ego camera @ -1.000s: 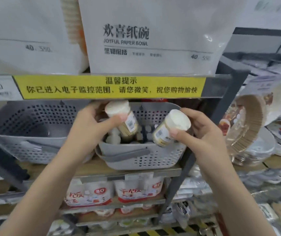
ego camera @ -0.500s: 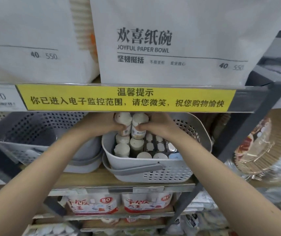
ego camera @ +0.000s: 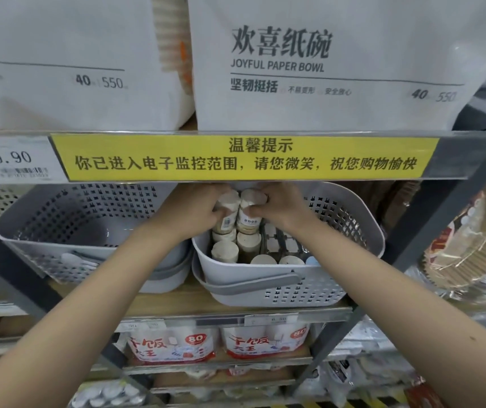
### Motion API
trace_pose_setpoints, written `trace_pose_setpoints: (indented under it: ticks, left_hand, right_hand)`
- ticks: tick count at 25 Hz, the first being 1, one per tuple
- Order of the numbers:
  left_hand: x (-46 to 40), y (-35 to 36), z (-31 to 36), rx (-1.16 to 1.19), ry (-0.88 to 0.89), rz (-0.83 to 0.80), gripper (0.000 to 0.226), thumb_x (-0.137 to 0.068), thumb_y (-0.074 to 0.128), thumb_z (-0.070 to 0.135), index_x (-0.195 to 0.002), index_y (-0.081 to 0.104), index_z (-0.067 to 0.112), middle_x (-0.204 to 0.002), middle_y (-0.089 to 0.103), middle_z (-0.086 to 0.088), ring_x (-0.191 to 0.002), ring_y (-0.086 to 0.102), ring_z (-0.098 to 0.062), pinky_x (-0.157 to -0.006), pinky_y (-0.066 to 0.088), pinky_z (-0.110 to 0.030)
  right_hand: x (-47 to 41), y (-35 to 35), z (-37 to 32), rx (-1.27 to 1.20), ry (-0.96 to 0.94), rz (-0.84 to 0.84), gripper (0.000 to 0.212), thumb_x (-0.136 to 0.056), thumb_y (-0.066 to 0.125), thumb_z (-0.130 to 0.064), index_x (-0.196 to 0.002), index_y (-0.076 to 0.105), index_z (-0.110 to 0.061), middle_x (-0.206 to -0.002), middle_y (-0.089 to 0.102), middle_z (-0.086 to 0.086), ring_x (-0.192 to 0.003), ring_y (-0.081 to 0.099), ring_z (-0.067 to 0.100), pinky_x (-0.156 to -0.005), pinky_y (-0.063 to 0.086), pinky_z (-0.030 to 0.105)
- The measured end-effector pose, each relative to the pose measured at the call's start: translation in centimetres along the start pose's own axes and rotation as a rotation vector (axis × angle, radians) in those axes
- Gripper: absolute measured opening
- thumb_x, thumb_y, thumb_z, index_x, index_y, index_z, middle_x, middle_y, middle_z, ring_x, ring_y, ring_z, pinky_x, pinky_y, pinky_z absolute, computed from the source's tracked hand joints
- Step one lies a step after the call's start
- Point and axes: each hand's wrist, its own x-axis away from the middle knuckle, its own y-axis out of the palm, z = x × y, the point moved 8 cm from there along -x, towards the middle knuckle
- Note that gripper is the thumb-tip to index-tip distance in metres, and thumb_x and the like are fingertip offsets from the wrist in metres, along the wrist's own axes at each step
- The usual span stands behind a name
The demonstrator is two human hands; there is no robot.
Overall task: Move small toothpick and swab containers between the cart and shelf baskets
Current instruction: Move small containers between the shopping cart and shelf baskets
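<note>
A grey perforated shelf basket [ego camera: 268,287] holds several small white-capped toothpick containers [ego camera: 225,251] standing upright. My left hand [ego camera: 194,209] grips one toothpick container [ego camera: 227,212] at the back of that basket. My right hand [ego camera: 278,207] grips a second container [ego camera: 250,213] right beside it. Both containers touch each other and sit on top of the ones below. The shelf edge above hides part of my fingers.
A second grey basket [ego camera: 59,248], holding little, stands on the same wooden shelf to the left. A yellow notice strip [ego camera: 244,156] runs along the shelf edge above, under large white paper-bowl packs [ego camera: 338,63]. Paper plates [ego camera: 468,245] hang at the right. Packaged goods fill the lower shelves.
Both hands carried their containers from in front of the basket up and back into it, side by side. In the last half second they barely moved; the camera came closer.
</note>
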Motion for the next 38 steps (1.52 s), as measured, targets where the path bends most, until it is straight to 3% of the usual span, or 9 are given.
trace_pose_setpoints:
  ticks: [2,5,11,14,20,26,31,35,38]
  left_hand:
    - [-0.2,-0.1,0.1,-0.062,-0.003,-0.004,0.044,-0.089,0.061,0.03,-0.131,0.056,0.019,-0.13,0.058,-0.007,-0.12,0.05,-0.028,-0.091,0.04,-0.033]
    - [-0.2,0.0,0.0,-0.071,-0.019,-0.012,0.046,-0.088,0.061,0.031,-0.131,0.055,0.016,-0.132,0.056,-0.007,-0.122,0.049,-0.029,-0.094,0.04,-0.033]
    - [0.1,-0.4,0.2,-0.063,-0.006,-0.035,0.052,-0.088,0.061,0.033,-0.135,0.049,0.015,-0.138,0.051,-0.008,-0.125,0.046,-0.029,-0.095,0.04,-0.034]
    - [0.7,-1.2,0.4,-0.014,-0.003,-0.038,0.052,-0.091,0.056,0.037,-0.138,0.043,0.02,-0.141,0.048,-0.005,-0.126,0.045,-0.028,-0.096,0.042,-0.035]
    - [2.2,-3.0,3.5,0.075,0.028,-0.051,0.046,-0.093,0.053,0.037,-0.136,0.046,0.019,-0.139,0.05,-0.004,-0.122,0.049,-0.026,-0.093,0.043,-0.034]
    - [5.9,-2.5,15.0,0.158,0.474,0.023,0.041,-0.087,0.05,0.028,-0.124,0.057,0.01,-0.125,0.058,-0.006,-0.112,0.055,-0.028,-0.091,0.047,-0.04]
    - [8.7,0.2,24.8,0.253,0.731,-0.025,0.04,-0.086,0.048,0.025,-0.121,0.059,0.009,-0.122,0.06,-0.005,-0.11,0.056,-0.023,-0.091,0.047,-0.035]
    - [10.4,4.3,33.0,0.314,0.886,-0.127,0.04,-0.085,0.045,0.027,-0.116,0.062,0.009,-0.115,0.064,-0.005,-0.103,0.062,-0.023,-0.084,0.051,-0.033]
    - [12.2,8.5,39.5,0.384,0.914,-0.31,0.041,-0.095,0.044,0.03,-0.132,0.05,0.015,-0.13,0.054,0.0,-0.115,0.054,-0.021,-0.091,0.044,-0.03]
  right_hand:
    - [-0.2,0.1,0.2,0.095,0.009,0.013,0.019,-0.076,0.076,-0.017,-0.079,0.061,-0.004,-0.08,0.057,0.002,-0.076,0.05,0.013,-0.058,0.026,0.025]
    - [-0.6,0.7,0.2,0.185,-0.014,0.007,0.041,-0.071,0.079,-0.021,-0.062,0.04,-0.016,-0.061,0.037,-0.007,-0.068,0.042,0.017,-0.046,0.022,0.02]
    - [-0.5,0.5,1.2,0.183,0.038,0.017,0.035,-0.073,0.078,-0.021,-0.078,0.045,-0.013,-0.071,0.04,-0.004,-0.078,0.042,0.02,-0.049,0.028,0.013]
    - [0.5,-0.4,1.3,0.23,0.076,0.028,0.025,-0.081,0.07,-0.028,-0.09,0.055,-0.01,-0.086,0.054,0.003,-0.088,0.051,0.024,-0.065,0.044,0.032]
    - [7.1,-5.0,-1.1,0.417,-0.009,0.179,0.037,-0.09,0.057,-0.026,-0.124,0.055,-0.012,-0.126,0.056,0.008,-0.109,0.055,0.027,-0.083,0.046,0.035]
    - [18.6,-8.6,-0.4,0.558,-0.071,0.462,0.034,-0.09,0.05,-0.024,-0.117,0.059,-0.007,-0.118,0.06,0.007,-0.108,0.055,0.026,-0.09,0.045,0.039]
    - [30.7,-11.4,5.4,0.534,0.225,0.686,0.032,-0.089,0.052,-0.02,-0.117,0.06,-0.007,-0.123,0.059,0.006,-0.115,0.051,0.019,-0.097,0.039,0.032]
    - [40.9,-12.1,12.0,0.509,0.526,0.694,0.032,-0.09,0.048,-0.029,-0.112,0.062,-0.011,-0.118,0.062,0.004,-0.11,0.055,0.021,-0.092,0.041,0.033]
    - [49.5,-12.4,16.5,0.453,0.766,0.699,0.023,-0.089,0.061,-0.016,-0.111,0.063,-0.011,-0.116,0.062,0.004,-0.107,0.059,0.028,-0.087,0.045,0.037]
